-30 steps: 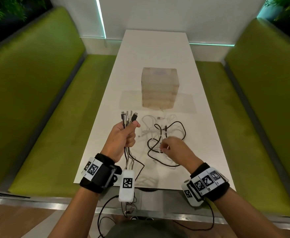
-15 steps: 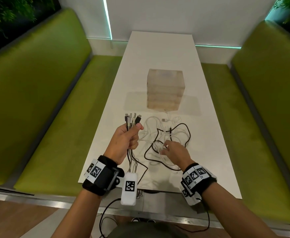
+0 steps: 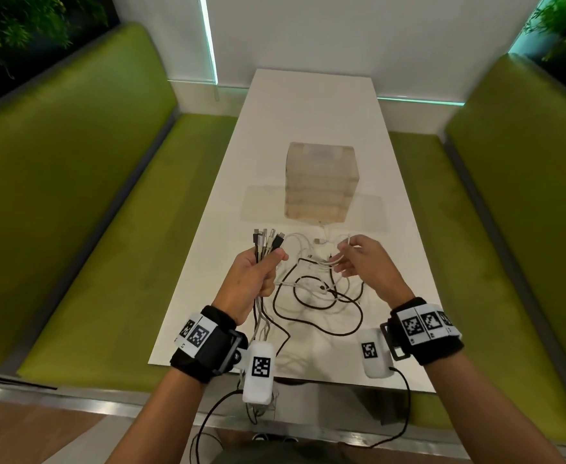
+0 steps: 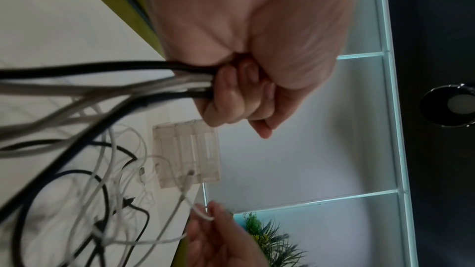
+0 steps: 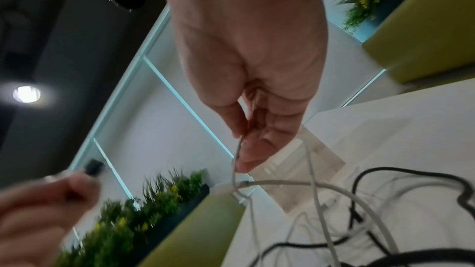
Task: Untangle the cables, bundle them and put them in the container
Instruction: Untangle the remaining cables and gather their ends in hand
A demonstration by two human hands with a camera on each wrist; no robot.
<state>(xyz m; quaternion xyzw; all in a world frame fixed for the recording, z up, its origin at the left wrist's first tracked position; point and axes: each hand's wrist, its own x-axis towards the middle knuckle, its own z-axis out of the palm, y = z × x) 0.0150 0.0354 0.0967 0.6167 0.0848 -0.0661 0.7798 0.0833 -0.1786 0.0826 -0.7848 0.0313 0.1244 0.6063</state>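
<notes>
My left hand [image 3: 258, 274] grips a bunch of black and white cables [image 3: 267, 244] in a fist, their plugs sticking up above the thumb; the wrist view shows the strands [image 4: 144, 80] running out of the fist [image 4: 231, 96]. My right hand [image 3: 358, 259] is raised over the table and pinches a thin white cable [image 3: 340, 257] between thumb and fingers [image 5: 246, 149]. Below both hands a tangle of black and white cables [image 3: 322, 296] lies on the white table [image 3: 308, 105]. A translucent slatted container [image 3: 320, 182] stands just beyond the tangle.
Green upholstered benches [image 3: 74, 195] flank the narrow table on both sides, the right one [image 3: 509, 212] just as close. A white wall with lit strips closes the far end. Cables from the wrist devices hang off the near table edge [image 3: 275, 373].
My right hand rose from the tangle and lifted a white cable up toward the container side. The left hand kept its bundle and stayed in place. The head view shifted slightly.
</notes>
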